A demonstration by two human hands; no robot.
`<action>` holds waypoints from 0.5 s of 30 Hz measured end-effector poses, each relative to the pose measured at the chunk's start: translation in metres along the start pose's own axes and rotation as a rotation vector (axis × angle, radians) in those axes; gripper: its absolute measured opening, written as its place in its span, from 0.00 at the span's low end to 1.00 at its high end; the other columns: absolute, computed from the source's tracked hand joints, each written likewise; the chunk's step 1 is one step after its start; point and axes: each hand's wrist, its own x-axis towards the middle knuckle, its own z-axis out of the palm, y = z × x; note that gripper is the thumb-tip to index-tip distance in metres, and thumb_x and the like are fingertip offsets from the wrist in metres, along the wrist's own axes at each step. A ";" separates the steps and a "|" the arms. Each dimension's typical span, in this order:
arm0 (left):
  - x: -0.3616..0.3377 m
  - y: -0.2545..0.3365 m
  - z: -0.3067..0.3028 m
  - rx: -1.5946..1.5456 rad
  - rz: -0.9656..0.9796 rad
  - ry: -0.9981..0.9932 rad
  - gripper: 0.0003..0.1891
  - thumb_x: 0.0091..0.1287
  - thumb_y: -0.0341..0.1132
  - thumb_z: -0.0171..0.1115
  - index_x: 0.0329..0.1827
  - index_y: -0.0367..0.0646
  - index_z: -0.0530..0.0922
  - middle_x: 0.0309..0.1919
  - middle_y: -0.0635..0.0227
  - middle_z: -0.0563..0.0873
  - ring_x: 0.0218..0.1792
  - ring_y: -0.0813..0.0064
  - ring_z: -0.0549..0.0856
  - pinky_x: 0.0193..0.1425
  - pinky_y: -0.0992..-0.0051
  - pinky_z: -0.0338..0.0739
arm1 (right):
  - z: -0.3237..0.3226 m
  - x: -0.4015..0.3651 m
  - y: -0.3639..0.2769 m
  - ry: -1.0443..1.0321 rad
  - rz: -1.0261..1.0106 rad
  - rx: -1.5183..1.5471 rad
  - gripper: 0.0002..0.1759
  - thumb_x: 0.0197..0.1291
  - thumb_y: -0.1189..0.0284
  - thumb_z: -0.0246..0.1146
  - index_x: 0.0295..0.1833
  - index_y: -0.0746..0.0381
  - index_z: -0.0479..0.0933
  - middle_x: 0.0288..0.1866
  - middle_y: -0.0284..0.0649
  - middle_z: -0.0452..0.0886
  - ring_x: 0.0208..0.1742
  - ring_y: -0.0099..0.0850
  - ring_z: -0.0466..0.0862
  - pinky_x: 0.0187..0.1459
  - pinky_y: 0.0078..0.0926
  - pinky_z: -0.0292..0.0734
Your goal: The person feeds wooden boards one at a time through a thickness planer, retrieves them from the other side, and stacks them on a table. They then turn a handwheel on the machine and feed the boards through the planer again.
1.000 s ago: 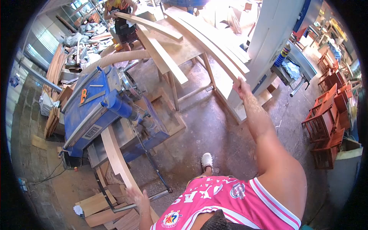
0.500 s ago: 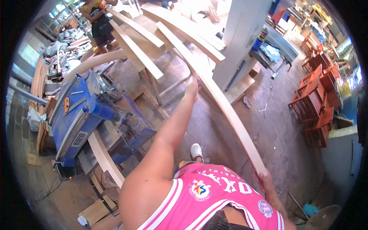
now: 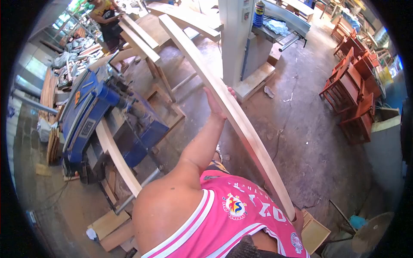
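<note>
A long, pale wooden plank (image 3: 243, 120) slants across the head view, its far end at the upper left and its near end by my right hip. My left hand (image 3: 218, 102) supports it near mid-length from underneath, with the thumb on one side and fingertips curling over the other edge. At the near end, my right hand (image 3: 297, 220) grips the plank low beside the pink shirt; most of its fingers are hidden behind the wood and my body.
A blue machine (image 3: 88, 116) stands at left with another wooden piece (image 3: 116, 157) lying on it. More boards (image 3: 144, 43) rest on a stand ahead, near another person (image 3: 105, 19). A grey machine column (image 3: 234, 43) stands ahead; reddish wooden chairs (image 3: 350, 90) line the right side.
The plank has come away from the boards on the stand and closer to my body, held by both hands. My view has turned, and the other boards now lie farther off.
</note>
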 end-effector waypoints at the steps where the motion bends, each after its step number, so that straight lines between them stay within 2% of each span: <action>1: -0.020 -0.011 0.014 0.010 0.016 0.004 0.46 0.50 0.83 0.46 0.42 0.42 0.78 0.35 0.61 0.82 0.39 0.63 0.83 0.48 0.64 0.82 | -0.001 -0.006 0.023 -0.014 -0.013 0.004 0.32 0.39 0.78 0.73 0.55 0.62 0.74 0.48 0.48 0.76 0.53 0.48 0.77 0.56 0.42 0.73; 3: -0.059 -0.026 0.033 -0.075 -0.066 -0.155 0.47 0.49 0.84 0.46 0.41 0.42 0.78 0.35 0.61 0.81 0.39 0.60 0.82 0.48 0.59 0.80 | 0.006 -0.018 0.073 0.033 -0.069 0.016 0.26 0.37 0.77 0.73 0.48 0.62 0.76 0.41 0.46 0.75 0.47 0.47 0.77 0.50 0.41 0.73; 4: -0.079 -0.030 0.040 -0.052 -0.079 -0.183 0.46 0.48 0.84 0.48 0.37 0.42 0.77 0.34 0.60 0.81 0.38 0.60 0.81 0.49 0.60 0.79 | 0.009 -0.025 0.093 0.013 -0.080 0.019 0.26 0.37 0.77 0.73 0.48 0.62 0.76 0.41 0.46 0.75 0.47 0.47 0.77 0.50 0.41 0.73; 5: -0.098 -0.032 0.040 -0.044 -0.062 -0.174 0.46 0.48 0.84 0.48 0.37 0.42 0.77 0.34 0.60 0.81 0.38 0.60 0.81 0.49 0.60 0.79 | 0.010 -0.032 0.106 0.058 -0.075 0.045 0.25 0.37 0.77 0.72 0.46 0.63 0.75 0.41 0.47 0.75 0.46 0.47 0.77 0.50 0.41 0.73; 7: -0.129 -0.033 0.035 -0.112 -0.151 -0.239 0.45 0.48 0.85 0.47 0.33 0.44 0.76 0.30 0.63 0.80 0.35 0.64 0.82 0.48 0.60 0.80 | 0.002 -0.038 0.127 0.100 -0.101 0.067 0.24 0.37 0.77 0.71 0.44 0.63 0.74 0.40 0.48 0.74 0.45 0.48 0.76 0.49 0.41 0.72; 8: -0.146 -0.031 0.035 -0.075 -0.107 -0.160 0.44 0.48 0.85 0.47 0.31 0.46 0.76 0.26 0.67 0.79 0.30 0.68 0.83 0.45 0.62 0.82 | -0.002 -0.039 0.131 0.071 -0.151 -0.036 0.24 0.36 0.77 0.71 0.44 0.63 0.73 0.40 0.47 0.73 0.44 0.48 0.76 0.48 0.41 0.72; 9: -0.163 -0.030 0.034 -0.069 -0.082 -0.166 0.44 0.48 0.85 0.47 0.31 0.46 0.76 0.26 0.67 0.79 0.30 0.68 0.83 0.45 0.62 0.82 | -0.004 -0.040 0.135 0.043 -0.200 -0.138 0.24 0.36 0.77 0.71 0.43 0.63 0.72 0.39 0.47 0.73 0.43 0.49 0.75 0.47 0.42 0.72; 11: -0.199 -0.022 0.030 -0.028 0.030 -0.148 0.30 0.63 0.68 0.55 0.33 0.45 0.74 0.25 0.67 0.79 0.30 0.71 0.82 0.42 0.69 0.80 | 0.004 -0.036 0.155 0.016 -0.269 -0.128 0.24 0.37 0.75 0.71 0.42 0.63 0.70 0.43 0.49 0.74 0.44 0.50 0.77 0.46 0.42 0.74; 12: -0.215 -0.015 0.024 -0.032 0.062 -0.193 0.25 0.65 0.61 0.58 0.36 0.44 0.75 0.27 0.65 0.81 0.33 0.69 0.85 0.45 0.67 0.82 | 0.012 -0.034 0.163 -0.041 -0.270 0.049 0.25 0.37 0.74 0.73 0.43 0.63 0.71 0.44 0.50 0.75 0.45 0.50 0.78 0.46 0.42 0.74; 13: -0.234 -0.007 0.017 -0.028 0.102 -0.184 0.25 0.65 0.61 0.58 0.36 0.44 0.75 0.27 0.65 0.81 0.33 0.69 0.85 0.45 0.67 0.82 | 0.017 -0.031 0.169 -0.102 -0.268 0.222 0.26 0.38 0.72 0.75 0.44 0.63 0.71 0.46 0.51 0.76 0.46 0.50 0.80 0.46 0.42 0.75; 15: -0.276 0.010 0.016 -0.028 0.145 -0.225 0.25 0.64 0.59 0.60 0.41 0.43 0.76 0.29 0.64 0.81 0.34 0.66 0.85 0.48 0.65 0.82 | 0.020 -0.030 0.162 -0.182 -0.315 0.171 0.26 0.38 0.71 0.75 0.44 0.63 0.71 0.46 0.51 0.77 0.46 0.50 0.80 0.46 0.42 0.75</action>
